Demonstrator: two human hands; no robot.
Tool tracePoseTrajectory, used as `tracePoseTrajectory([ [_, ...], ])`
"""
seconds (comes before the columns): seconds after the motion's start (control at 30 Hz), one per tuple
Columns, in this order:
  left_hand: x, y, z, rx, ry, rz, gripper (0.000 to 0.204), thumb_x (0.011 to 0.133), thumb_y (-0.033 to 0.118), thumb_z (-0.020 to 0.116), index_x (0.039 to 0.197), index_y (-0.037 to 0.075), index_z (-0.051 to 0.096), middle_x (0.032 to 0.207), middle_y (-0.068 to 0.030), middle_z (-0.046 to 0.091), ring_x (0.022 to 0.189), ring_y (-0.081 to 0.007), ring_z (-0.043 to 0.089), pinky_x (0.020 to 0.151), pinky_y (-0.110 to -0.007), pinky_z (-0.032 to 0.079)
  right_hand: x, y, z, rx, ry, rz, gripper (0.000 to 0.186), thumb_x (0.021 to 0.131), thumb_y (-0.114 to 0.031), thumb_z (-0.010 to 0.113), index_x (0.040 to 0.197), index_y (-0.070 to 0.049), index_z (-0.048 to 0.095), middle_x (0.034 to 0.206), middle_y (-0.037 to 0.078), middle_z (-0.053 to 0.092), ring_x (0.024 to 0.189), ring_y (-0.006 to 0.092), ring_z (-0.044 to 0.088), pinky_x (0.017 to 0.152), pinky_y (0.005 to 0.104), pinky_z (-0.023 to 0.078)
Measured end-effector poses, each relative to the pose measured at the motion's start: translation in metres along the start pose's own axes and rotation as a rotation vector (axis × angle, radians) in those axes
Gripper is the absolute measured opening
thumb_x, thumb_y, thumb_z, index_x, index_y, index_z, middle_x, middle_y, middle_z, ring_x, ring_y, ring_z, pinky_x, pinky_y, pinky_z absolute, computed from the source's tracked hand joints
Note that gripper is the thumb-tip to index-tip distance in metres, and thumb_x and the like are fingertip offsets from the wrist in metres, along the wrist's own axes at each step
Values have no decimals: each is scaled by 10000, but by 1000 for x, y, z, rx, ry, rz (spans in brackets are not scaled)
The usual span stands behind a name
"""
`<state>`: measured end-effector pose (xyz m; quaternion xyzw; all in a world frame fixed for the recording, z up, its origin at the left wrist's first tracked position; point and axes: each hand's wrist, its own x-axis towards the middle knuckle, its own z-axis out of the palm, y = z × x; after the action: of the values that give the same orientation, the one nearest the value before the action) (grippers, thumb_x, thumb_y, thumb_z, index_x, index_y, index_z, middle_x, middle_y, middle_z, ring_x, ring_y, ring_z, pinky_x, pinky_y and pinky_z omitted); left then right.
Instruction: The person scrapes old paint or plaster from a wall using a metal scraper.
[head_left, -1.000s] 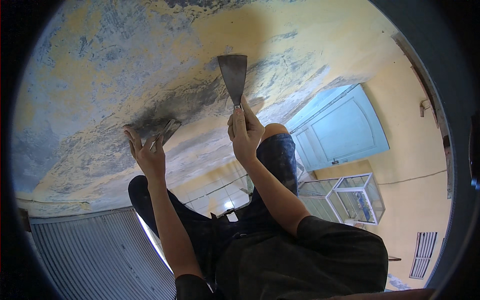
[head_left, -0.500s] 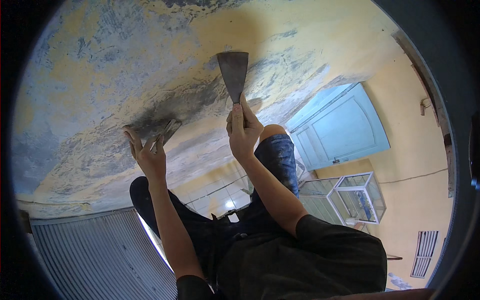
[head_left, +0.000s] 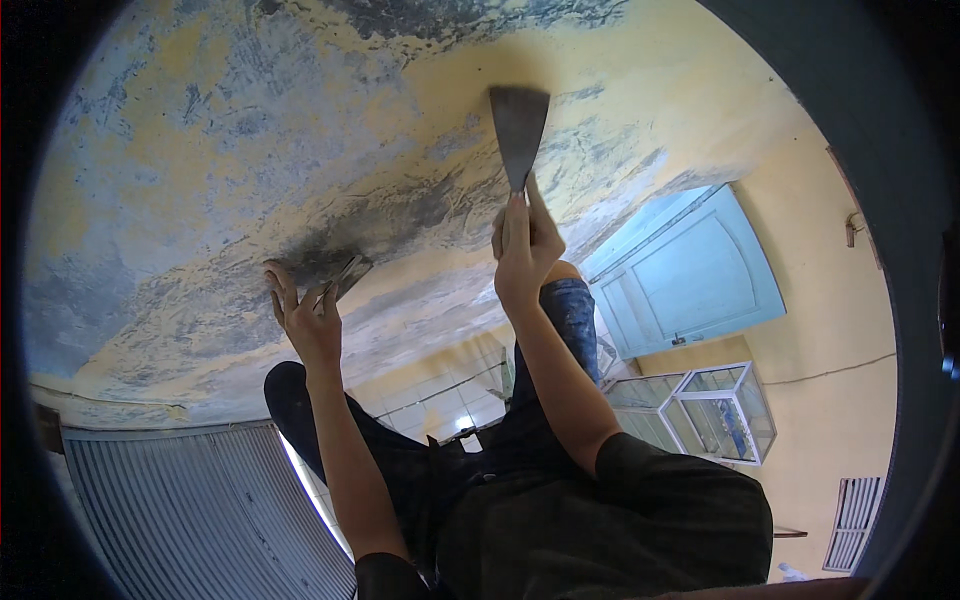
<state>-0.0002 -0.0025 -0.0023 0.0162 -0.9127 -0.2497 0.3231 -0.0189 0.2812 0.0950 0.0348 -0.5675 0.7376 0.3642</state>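
Steel scraper (head_left: 519,128) in right hand (head_left: 522,250); left hand (head_left: 308,318) grips, seemingly, trowel (head_left: 345,276).

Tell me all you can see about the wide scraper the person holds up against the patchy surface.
The scraper has a flat, dark grey blade that looks like metal, widest at its far edge and narrowing toward the grip. The right hand wraps around the handle, hiding most of it. The blade points away from the person and seems to lie against the yellow and blue-grey surface, beside a dark scraped patch.
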Motion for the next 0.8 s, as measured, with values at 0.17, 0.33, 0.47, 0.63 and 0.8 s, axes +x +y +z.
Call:
tracePoseTrajectory([
  [0.17, 1, 5, -2, -6, 27, -3, 170, 872, 212, 817, 926, 51, 815, 1693, -226, 217, 1549, -446, 237, 1218, -531, 304, -32, 10, -15, 17, -63, 145, 403, 1068, -84, 574, 1460, 9, 555, 701, -35, 530, 546, 5, 395, 469, 189, 321],
  [0.33, 3, 12, -1, -48, 39, -14, 144, 860, 179, 814, 882, 37, 813, 1692, -231, 212, 1558, -432, 218, 1233, -528, 284, -34, 8, -11, -9, -53, 164, 383, 1068, -87, 584, 1441, -1, 580, 719, -35, 547, 578, 5, 423, 490, 186, 343],
  [0.47, 2, 10, -2, -49, 39, -9, 130, 859, 165, 815, 884, 38, 812, 1693, -224, 217, 1562, -424, 214, 1233, -523, 283, -36, 12, -11, -34, -69, 136, 383, 1068, -91, 585, 1438, 5, 580, 725, -34, 554, 588, 7, 434, 490, 190, 352],
  [0.63, 1, 12, -6, -42, 16, -28, 130, 861, 165, 814, 904, 43, 814, 1693, -220, 221, 1566, -413, 208, 1235, -526, 279, -39, 10, -10, -38, -60, 143, 388, 1068, -89, 581, 1442, 16, 570, 698, -38, 543, 575, 12, 431, 489, 193, 351],
  [0.8, 1, 9, -4, -30, 18, 5, 127, 863, 172, 814, 911, 54, 819, 1693, -223, 217, 1565, -420, 208, 1231, -534, 286, -40, 11, -9, -41, -79, 139, 392, 1068, -89, 582, 1442, 26, 564, 687, -37, 533, 571, 14, 428, 488, 194, 347],
])
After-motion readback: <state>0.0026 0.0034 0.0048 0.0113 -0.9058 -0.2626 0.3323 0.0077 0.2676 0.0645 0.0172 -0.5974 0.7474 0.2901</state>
